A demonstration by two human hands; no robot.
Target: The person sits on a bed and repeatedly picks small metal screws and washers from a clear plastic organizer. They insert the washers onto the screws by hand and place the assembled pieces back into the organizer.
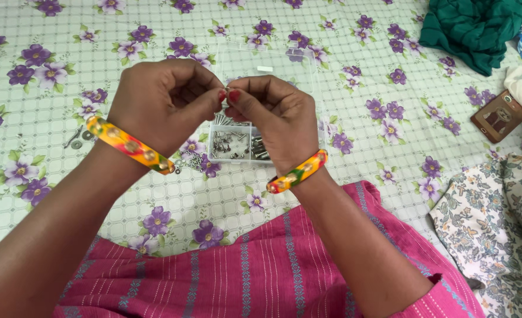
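Observation:
My left hand (161,103) and my right hand (273,115) meet fingertip to fingertip above a clear plastic box (237,147). Together they pinch a small metal part (225,89) that is mostly hidden by the fingers. The box lies on a flowered bedsheet (367,153) and holds several small silver screws and bolts in compartments. Its clear lid (273,65) stands open behind the hands. Each wrist wears a yellow and orange bangle (128,144).
Loose washers and small metal bits (80,139) lie on the sheet at left, more by the box (187,160). A green cloth (473,29) is at top right, a small brown case (499,116) at right, patterned fabric (496,224) lower right, pink striped clothing (261,277) in front.

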